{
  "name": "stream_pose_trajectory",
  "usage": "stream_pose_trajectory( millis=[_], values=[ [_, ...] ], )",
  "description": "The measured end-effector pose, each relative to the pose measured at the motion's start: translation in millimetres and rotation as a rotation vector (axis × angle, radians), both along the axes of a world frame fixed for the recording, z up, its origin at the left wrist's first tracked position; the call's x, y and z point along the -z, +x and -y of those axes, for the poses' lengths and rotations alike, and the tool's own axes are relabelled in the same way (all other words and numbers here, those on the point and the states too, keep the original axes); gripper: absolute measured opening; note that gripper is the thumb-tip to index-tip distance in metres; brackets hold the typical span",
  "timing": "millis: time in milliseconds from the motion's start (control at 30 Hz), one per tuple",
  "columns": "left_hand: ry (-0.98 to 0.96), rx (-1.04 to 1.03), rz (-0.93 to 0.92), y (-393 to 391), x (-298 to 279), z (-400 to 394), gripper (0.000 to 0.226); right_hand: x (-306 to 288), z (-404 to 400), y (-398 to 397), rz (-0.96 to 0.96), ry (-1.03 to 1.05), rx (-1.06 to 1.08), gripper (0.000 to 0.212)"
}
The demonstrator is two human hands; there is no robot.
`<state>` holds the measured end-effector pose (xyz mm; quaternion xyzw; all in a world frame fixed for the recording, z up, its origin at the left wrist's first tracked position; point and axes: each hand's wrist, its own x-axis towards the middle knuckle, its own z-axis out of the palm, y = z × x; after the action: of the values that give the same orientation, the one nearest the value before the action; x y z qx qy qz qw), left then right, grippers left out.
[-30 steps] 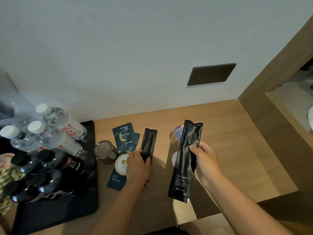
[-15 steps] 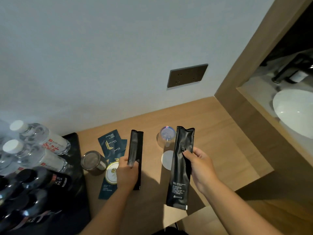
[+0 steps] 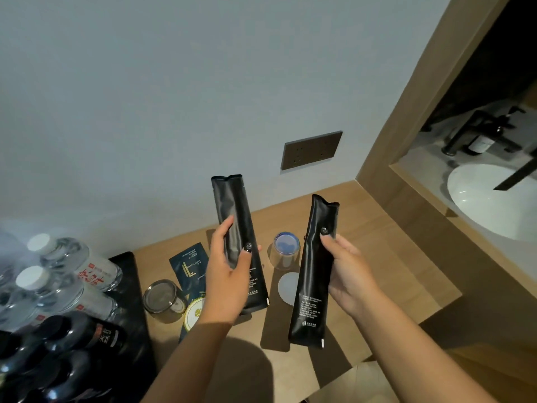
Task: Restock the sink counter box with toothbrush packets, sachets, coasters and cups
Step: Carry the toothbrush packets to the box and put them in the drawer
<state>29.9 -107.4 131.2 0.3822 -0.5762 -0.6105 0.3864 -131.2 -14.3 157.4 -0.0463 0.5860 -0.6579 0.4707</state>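
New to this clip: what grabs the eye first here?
Two long glossy black toothbrush packets held up mid-frame: one gripped by the left hand, the other by the right hand. Behind them, a clear glass cup stands on the light wooden counter, and a white round basin sits far right.

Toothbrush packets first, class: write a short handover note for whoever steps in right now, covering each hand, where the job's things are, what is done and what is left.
Left hand: holds one black toothbrush packet upright above the wooden counter.
Right hand: holds the second packet.
On the counter: blue sachets, a round coaster, two glass cups.
The sink is at right; the box is not in view.
Done: both packets picked up.
Left: place packets, sachets, coasters and cups in the box.
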Motion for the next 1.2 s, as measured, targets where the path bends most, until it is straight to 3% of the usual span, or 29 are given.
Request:
stream_pose_trajectory(
  millis=[233,467,767,1000,1200],
  values=[
    [0.060,0.144,0.015,-25,-15,-30,0.075,1,-30,-12,0.042,0.058,0.179,0.036],
    [-0.061,0.413,0.185,-76,-16,-70,0.014,-22,-91,-42,-0.127,0.010,0.288,0.064],
    [-0.150,0.683,0.239,-171,-26,-177,0.021,-32,-189,-106,-0.278,0.007,0.491,0.030],
    [-0.153,0.654,0.154,-260,-23,-284,0.030,-18,-303,-174,-0.348,0.105,0.594,0.022],
    [-0.117,0.657,0.150,-332,-16,-360,0.016,-9,-391,-212,-0.325,0.169,0.592,0.016]
  ],
)
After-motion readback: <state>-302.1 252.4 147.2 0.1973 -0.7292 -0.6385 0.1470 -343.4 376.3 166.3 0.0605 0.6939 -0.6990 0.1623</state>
